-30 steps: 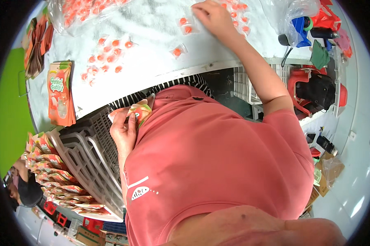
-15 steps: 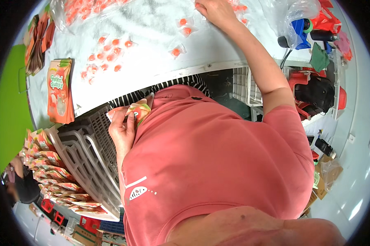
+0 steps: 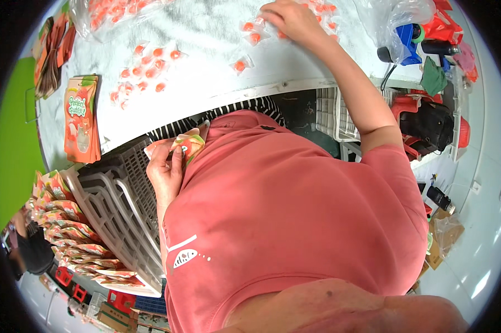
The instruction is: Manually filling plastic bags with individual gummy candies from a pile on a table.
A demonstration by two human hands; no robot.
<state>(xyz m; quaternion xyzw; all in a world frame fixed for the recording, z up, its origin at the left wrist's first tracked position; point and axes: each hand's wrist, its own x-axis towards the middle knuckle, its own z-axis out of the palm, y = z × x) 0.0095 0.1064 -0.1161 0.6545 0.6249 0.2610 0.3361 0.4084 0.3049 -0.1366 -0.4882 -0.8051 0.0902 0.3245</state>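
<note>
Down at the lower left of the tabletop, my left hand [image 3: 166, 167] is closed on the upper part of an orange and green printed pouch [image 3: 190, 145], against my shirt. Across the white tabletop my right hand [image 3: 295, 22] reaches out with its fingers curled together; whatever sits between them is hidden. Beside its fingertips lie a few clear-wrapped orange candies [image 3: 255, 38]. A lone wrapped candy [image 3: 240, 65] rests nearer the table edge. Further left is a loose cluster of wrapped candies [image 3: 150, 72]. More candies [image 3: 329, 25] are just right of my right hand.
A stack of flat pouches [image 3: 80, 122] lies at the table's left edge. Filled pouches [image 3: 75, 233] stand in rows beside grey plastic crates [image 3: 131, 205]. A large clear bag of candies [image 3: 114, 14] is at the back left. Plastic bags [image 3: 397, 22] and a black bottle [image 3: 440, 48] occupy the right.
My right hand has shifted slightly left and nearer over the tabletop, and a candy now shows beneath its palm side. My left hand keeps its hold on the pouch.
</note>
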